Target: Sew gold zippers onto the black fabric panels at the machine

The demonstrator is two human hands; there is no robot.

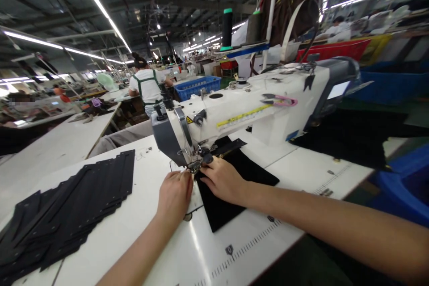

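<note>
A white sewing machine (241, 111) stands on the white table (134, 232). A black fabric piece (231, 187) lies under its presser foot (194, 165). My left hand (174, 194) rests on the table just left of the foot, fingers curled at the fabric's edge. My right hand (221, 178) lies flat on the black fabric right beside the foot, fingers stretched toward the needle and pressing the fabric down.
A fanned row of several black pieces (67, 214) lies at the left of the table. Pink snips (279, 99) rest on the machine arm. Thread cones (227, 29) stand behind. A person in a white shirt (147, 85) works at another table, near a blue bin (197, 87).
</note>
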